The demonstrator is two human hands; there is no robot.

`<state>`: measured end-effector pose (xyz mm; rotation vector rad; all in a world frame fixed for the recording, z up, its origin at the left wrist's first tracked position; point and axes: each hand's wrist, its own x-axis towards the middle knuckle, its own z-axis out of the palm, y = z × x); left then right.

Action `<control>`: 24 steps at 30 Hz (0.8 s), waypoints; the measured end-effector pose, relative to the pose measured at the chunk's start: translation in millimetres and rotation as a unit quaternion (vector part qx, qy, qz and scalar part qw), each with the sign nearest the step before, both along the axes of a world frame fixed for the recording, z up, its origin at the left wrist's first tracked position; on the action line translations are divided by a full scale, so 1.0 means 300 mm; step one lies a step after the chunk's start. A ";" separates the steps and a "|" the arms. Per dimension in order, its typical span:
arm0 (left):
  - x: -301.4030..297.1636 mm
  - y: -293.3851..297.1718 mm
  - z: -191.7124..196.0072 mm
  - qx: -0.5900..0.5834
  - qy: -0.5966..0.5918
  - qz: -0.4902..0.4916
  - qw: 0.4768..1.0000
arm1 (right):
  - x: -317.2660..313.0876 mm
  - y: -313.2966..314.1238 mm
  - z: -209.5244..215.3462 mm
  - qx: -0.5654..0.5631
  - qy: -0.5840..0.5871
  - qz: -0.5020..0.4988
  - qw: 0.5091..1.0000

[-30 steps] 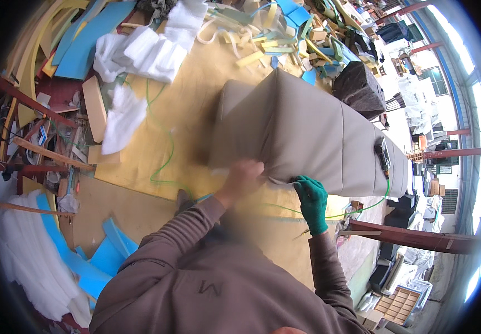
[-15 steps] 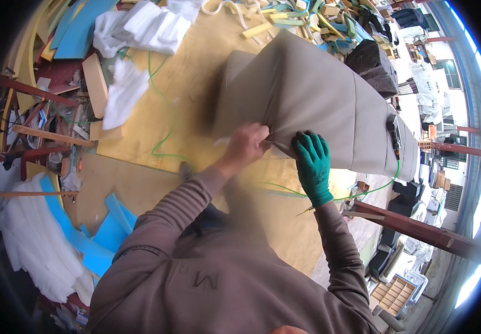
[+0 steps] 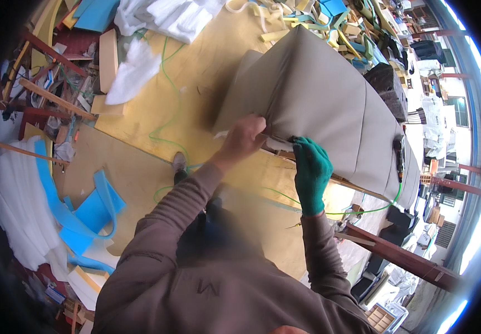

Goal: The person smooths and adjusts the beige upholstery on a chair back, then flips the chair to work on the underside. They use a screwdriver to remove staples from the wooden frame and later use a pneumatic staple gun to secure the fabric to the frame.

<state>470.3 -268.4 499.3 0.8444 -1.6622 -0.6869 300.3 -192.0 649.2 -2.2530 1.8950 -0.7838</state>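
Note:
A large upholstered furniture piece (image 3: 329, 106) in grey-brown covering, with seams across it, lies in front of me. My bare left hand (image 3: 244, 136) is closed on the covering's lower edge, near the corner. On my right hand (image 3: 314, 172) is a green glove; its fingers are curled around the same edge, a little farther right. Between the hands the edge stands away, and white padding (image 3: 279, 145) shows beneath it. A black staple gun (image 3: 399, 156) rests against the far right part of the piece, with a green air hose (image 3: 371, 212) attached.
Foam offcuts (image 3: 357, 33) are heaped beyond the piece, beside a dark wrapped block (image 3: 386, 89). White wadding (image 3: 168, 16) and blue foam strips (image 3: 93, 214) lie to the left. A red beam (image 3: 402, 253) stands at right. The hose also crosses the yellow board (image 3: 196, 72).
My gloved fingers, spread flat on the covering before, are now curled at its edge. The edge has come away from the underside, baring white padding. The view has shifted slightly.

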 end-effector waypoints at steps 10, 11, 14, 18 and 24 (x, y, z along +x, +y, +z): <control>-0.076 0.088 -0.047 0.028 0.025 0.096 0.995 | 0.001 0.035 -0.036 -0.003 0.041 0.058 0.997; -0.084 0.085 -0.052 0.024 0.028 0.100 0.994 | -0.008 0.028 -0.046 -0.019 0.028 0.065 0.997; -0.099 0.081 -0.064 0.014 0.016 0.100 0.995 | -0.040 0.027 -0.060 0.002 0.044 0.068 0.997; -0.097 0.075 -0.059 0.008 0.004 0.095 0.995 | -0.065 0.027 -0.064 0.006 0.078 0.093 0.993; -0.084 0.072 -0.007 0.018 -0.001 0.074 0.997 | -0.064 0.011 -0.004 0.064 0.198 0.125 0.970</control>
